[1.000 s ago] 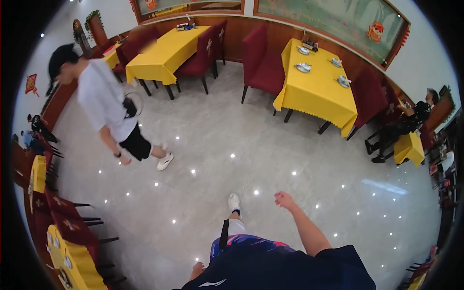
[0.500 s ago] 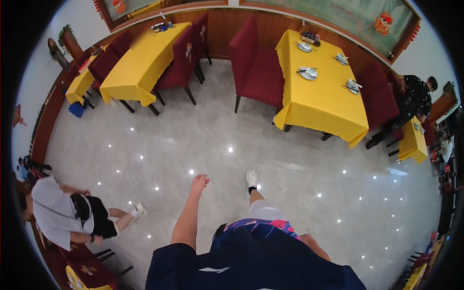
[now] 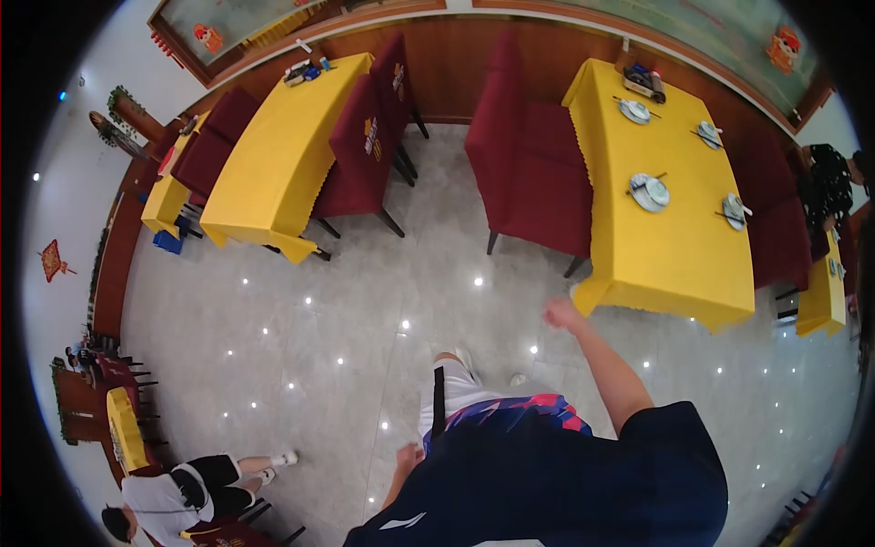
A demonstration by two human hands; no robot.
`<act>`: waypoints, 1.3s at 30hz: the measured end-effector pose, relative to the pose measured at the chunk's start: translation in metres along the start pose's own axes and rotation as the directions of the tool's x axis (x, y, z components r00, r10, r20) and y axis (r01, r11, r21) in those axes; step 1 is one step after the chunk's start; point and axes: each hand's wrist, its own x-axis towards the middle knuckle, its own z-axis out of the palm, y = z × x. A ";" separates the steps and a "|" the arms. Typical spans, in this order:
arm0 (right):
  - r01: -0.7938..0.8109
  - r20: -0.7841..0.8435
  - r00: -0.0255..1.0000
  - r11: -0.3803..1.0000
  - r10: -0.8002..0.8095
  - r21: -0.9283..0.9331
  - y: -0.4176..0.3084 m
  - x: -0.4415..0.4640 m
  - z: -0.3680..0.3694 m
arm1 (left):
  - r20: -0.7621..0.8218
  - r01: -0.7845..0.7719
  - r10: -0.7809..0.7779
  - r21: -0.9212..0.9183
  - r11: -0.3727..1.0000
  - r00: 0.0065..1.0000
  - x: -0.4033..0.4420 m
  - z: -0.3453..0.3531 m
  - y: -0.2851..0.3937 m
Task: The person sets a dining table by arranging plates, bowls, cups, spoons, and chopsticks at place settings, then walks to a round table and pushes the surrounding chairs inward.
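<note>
My right hand (image 3: 563, 314) swings forward over the floor, just short of the near corner of a yellow tablecloth (image 3: 656, 255). Its fingers look loosely curled and slightly blurred, and nothing shows in them. Down beside my waist is my left hand (image 3: 409, 456), close to my white shorts (image 3: 460, 394); its fingers are partly hidden, so their pose is unclear. Neither hand visibly touches any furniture. Plates with bowls (image 3: 650, 193) and chopsticks are set out on the nearest table, and a dark caddy (image 3: 644, 84) stands at its wall end.
Dark red chairs (image 3: 538, 191) flank the right table. Another yellow-covered table (image 3: 278, 155) stands left, with chairs around it. A person in a white top (image 3: 159, 506) is at lower left; another in a dark patterned shirt (image 3: 829, 182) is at far right. Glossy grey floor (image 3: 365, 292) runs between.
My right arm has swung forward into view while my left has dropped back to my waist. The tables sit nearer and further right in view. The person in white appears lower.
</note>
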 end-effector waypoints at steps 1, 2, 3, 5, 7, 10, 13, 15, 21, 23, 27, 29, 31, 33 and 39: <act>0.064 0.024 0.997 0.971 -0.071 0.229 -0.056 0.024 -0.001 | 0.169 -0.383 0.350 0.555 0.739 0.921 0.001 -0.012 0.026; 0.118 0.032 0.989 0.909 -0.143 0.399 -0.124 0.029 0.004 | 0.167 -0.381 0.350 0.552 0.742 0.922 0.027 -0.017 0.029; 0.156 0.027 0.978 0.815 -0.206 0.558 -0.185 0.029 0.013 | 0.160 -0.359 0.322 0.486 0.797 0.933 0.049 -0.026 0.026; 0.213 0.037 0.961 0.816 -0.276 0.537 -0.267 0.058 0.028 | 0.173 -0.307 0.261 0.353 0.884 0.950 0.092 -0.057 0.024; 0.321 -0.058 0.941 0.821 -0.334 0.473 -0.323 0.097 0.049 | 0.204 -0.267 0.226 0.205 0.942 0.953 0.145 -0.093 0.054; 0.493 -0.201 0.868 0.840 -0.455 0.227 -0.359 0.139 0.084 | 0.277 -0.167 0.157 0.011 0.986 0.948 0.203 -0.161 0.113; 0.557 -0.272 0.802 0.830 -0.532 0.019 -0.417 0.174 0.093 | 0.079 -0.200 0.190 0.160 0.966 0.979 0.383 -0.219 0.187; 0.531 -0.311 0.811 0.847 -0.496 0.033 -0.431 0.191 0.097 | 0.116 -0.142 0.147 -0.051 0.989 0.982 0.488 -0.272 0.254; 0.347 -0.268 0.930 0.845 -0.252 0.408 -0.454 0.242 0.057 | 0.120 -0.179 0.265 -0.473 0.863 0.957 0.567 -0.382 0.631; 0.201 -0.168 0.979 0.706 -0.118 0.679 -0.464 0.268 0.048 | 0.180 -0.244 0.402 -0.557 0.794 0.898 0.599 -0.377 0.710; 0.029 0.018 0.995 0.444 -0.101 0.895 -0.515 0.345 0.056 | 0.366 -0.100 0.313 -0.497 0.862 0.877 0.625 -0.350 0.829; 0.019 0.017 0.995 0.362 -0.097 0.932 -0.562 0.373 0.054 | 0.492 -0.136 0.381 -0.463 0.876 0.783 0.626 -0.352 0.878; 0.062 0.003 0.987 0.387 -0.164 0.920 -0.603 0.401 0.040 | 0.567 -0.218 0.406 -0.372 0.902 0.717 0.634 -0.358 0.925; 0.095 -0.044 0.987 0.346 -0.153 0.933 -0.629 0.424 0.023 | 0.592 -0.263 0.408 -0.318 0.911 0.695 0.649 -0.369 0.956; 0.127 -0.126 0.988 0.000 -0.088 0.992 -0.631 0.509 -0.054 | 0.653 -0.142 0.216 -0.165 0.976 0.725 0.760 -0.378 1.021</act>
